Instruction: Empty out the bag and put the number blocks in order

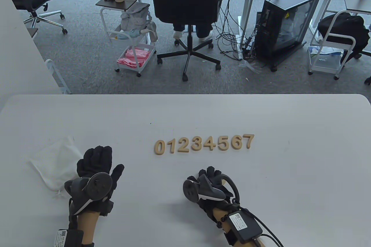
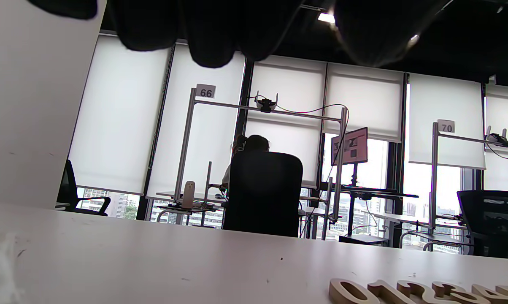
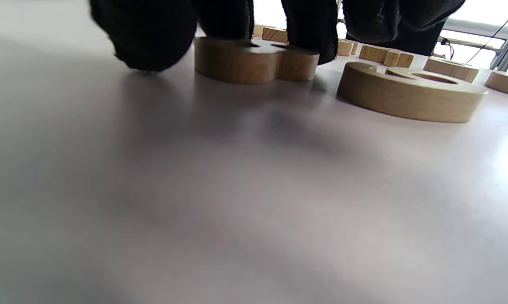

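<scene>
Wooden number blocks 0 to 7 (image 1: 203, 144) lie in a row at mid-table; the row's left end shows in the left wrist view (image 2: 406, 291). My right hand (image 1: 207, 173) is curled down just in front of the row. In the right wrist view its fingertips (image 3: 311, 33) touch a rounded block with two holes (image 3: 254, 63) lying flat, with the thumb close beside it. A second rounded block (image 3: 410, 90) lies just right of it, untouched. The white cloth bag (image 1: 55, 163) lies flat at the left. My left hand (image 1: 110, 158) rests open on the table beside the bag, holding nothing.
The table's far edge (image 1: 185, 95) runs across the middle of the table view. Beyond it stand an office chair (image 1: 185, 3), a trolley (image 1: 130, 35) and a computer case (image 1: 287, 24) on the floor.
</scene>
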A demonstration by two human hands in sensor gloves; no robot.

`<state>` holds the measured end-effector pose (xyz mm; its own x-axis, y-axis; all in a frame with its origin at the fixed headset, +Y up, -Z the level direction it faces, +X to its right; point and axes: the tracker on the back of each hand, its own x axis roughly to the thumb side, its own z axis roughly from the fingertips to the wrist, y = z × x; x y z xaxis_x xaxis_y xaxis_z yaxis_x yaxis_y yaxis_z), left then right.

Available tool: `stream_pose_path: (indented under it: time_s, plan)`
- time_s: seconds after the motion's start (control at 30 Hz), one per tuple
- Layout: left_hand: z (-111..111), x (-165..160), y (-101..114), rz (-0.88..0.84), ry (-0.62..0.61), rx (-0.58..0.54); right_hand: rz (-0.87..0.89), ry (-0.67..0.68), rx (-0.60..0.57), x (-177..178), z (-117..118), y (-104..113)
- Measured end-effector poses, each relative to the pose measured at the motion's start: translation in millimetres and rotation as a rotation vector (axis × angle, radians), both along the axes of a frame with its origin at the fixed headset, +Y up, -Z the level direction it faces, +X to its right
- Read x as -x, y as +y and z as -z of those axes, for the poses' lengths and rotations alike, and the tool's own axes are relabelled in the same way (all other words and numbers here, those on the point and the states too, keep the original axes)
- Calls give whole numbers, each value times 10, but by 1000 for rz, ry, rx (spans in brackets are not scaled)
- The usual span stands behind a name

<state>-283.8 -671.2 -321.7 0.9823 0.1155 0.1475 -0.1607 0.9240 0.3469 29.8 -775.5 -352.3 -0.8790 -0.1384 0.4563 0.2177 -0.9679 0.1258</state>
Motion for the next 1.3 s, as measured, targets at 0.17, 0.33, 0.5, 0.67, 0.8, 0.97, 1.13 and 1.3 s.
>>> stream_pose_path:
  time_s: [0.17, 0.33, 0.5, 0.67, 0.8, 0.97, 1.13, 1.3]
  plan:
    - [2, 5, 0, -4, 1, 1, 9, -2, -16, 24, -4, -3]
    - [4, 3, 0, -2, -2, 4, 11, 13, -39, 46, -5, 6]
    - [5, 2, 1, -4, -4, 3, 10, 35, -52, 53, -14, 1]
    - [5, 7, 1, -10, -4, 2, 93, 18, -107, -5, -13, 113]
    - [5, 2, 1, -7, -5, 4, 184, -26, -128, -116, -1, 313]
    - [4, 7, 4, -12, -5, 1, 345, -115, -117, -420, 70, 469]
    - [4, 6, 1, -11, -7, 1, 576, -228, -53, -849, 144, 541]
    - [2, 11, 3, -15, -5, 2, 718, -360, -75, -1254, 190, 627]
